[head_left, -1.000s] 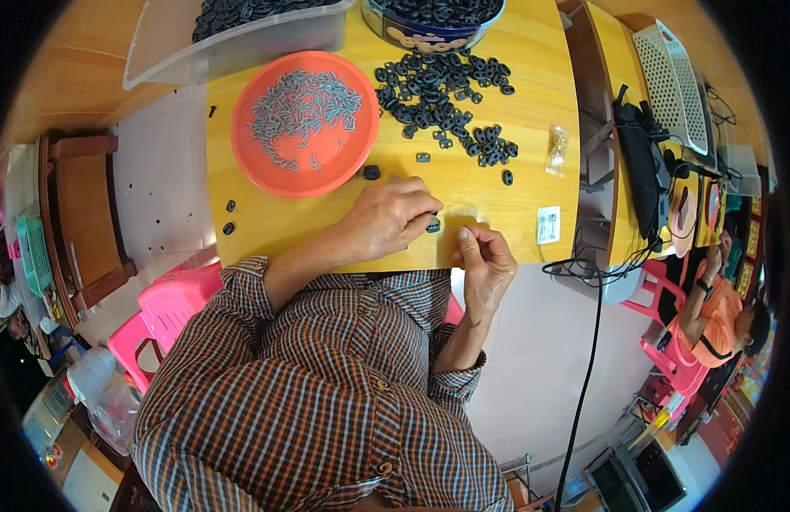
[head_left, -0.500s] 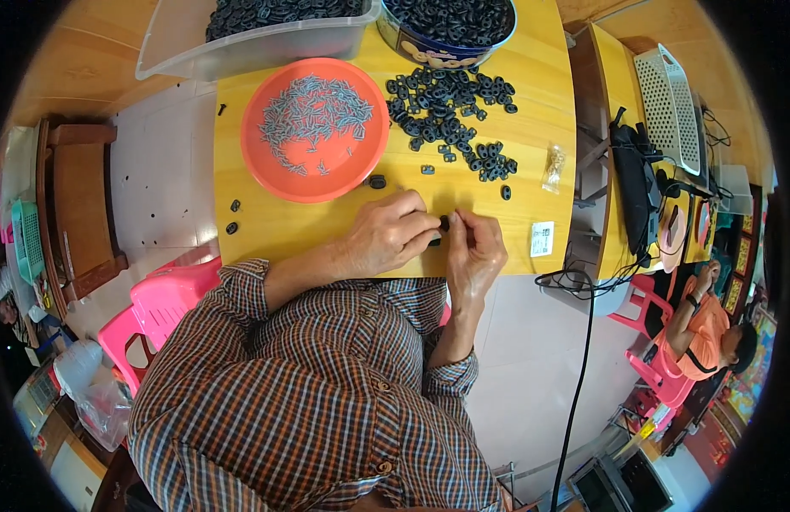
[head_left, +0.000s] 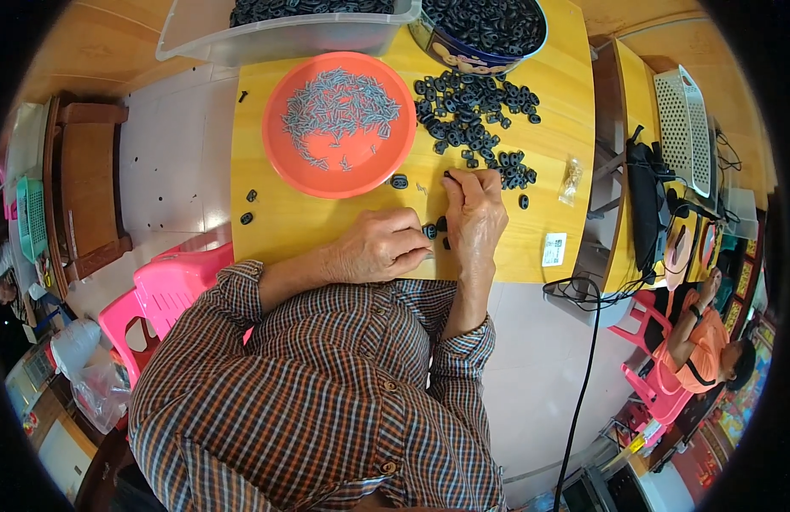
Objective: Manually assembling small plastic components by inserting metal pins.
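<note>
My left hand rests low over the table's near edge, thumb and fingers pressed together. Whatever it pinches is mostly hidden. My right hand is a little farther out, its fingertips closed on a small black oval piece. Between the hands lie a few black pieces, one with two holes. Some tiny grey bits lie just left of the right fingertips. Beyond my left hand stands a round orange-red plate holding many short grey metal pieces, perhaps springs. Past my right hand spreads a pile of black oval pieces.
A clear plastic bin and a round blue tin, both full of black pieces, stand at the back. A small clear packet and a white label lie right. A black cable hangs beside the table. Another person sits far right.
My right hand has moved away from my left, outward toward the pile, and holds a black piece. My left hand stays near the table edge. The whole view has shifted slightly.
</note>
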`<move>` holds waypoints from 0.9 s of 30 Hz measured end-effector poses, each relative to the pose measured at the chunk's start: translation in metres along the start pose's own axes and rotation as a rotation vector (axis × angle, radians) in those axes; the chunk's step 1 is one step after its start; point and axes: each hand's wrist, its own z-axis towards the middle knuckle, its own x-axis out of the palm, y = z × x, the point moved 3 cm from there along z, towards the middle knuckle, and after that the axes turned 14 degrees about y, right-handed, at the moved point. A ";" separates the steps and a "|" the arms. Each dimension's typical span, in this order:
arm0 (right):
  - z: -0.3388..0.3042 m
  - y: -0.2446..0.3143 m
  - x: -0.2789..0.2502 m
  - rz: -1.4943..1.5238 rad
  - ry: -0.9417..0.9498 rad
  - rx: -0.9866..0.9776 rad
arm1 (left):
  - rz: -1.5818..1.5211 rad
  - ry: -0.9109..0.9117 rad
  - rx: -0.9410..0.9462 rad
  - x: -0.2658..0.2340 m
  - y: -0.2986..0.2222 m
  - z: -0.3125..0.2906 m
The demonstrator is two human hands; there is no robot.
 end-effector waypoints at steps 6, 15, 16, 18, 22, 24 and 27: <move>-0.009 -0.011 -0.004 0.040 -0.084 -0.005 | -0.144 0.007 -0.118 -0.002 0.004 0.008; -0.044 -0.020 -0.017 1.288 0.053 0.386 | -0.684 -0.045 -0.450 0.008 0.019 0.035; -0.046 -0.020 -0.018 1.291 0.044 0.388 | -0.682 -0.036 -0.448 0.009 0.018 0.038; -0.050 -0.021 -0.016 1.328 0.039 0.400 | -0.785 -0.030 -0.503 0.012 0.018 0.043; -0.058 -0.019 -0.015 1.313 0.016 0.384 | -0.840 0.091 -0.566 0.012 0.015 0.048; -0.062 -0.017 -0.016 1.291 -0.017 0.361 | -0.872 0.136 -0.557 0.014 0.015 0.047; -0.067 -0.016 -0.016 1.246 -0.017 0.397 | -0.931 0.129 -0.541 0.017 0.017 0.044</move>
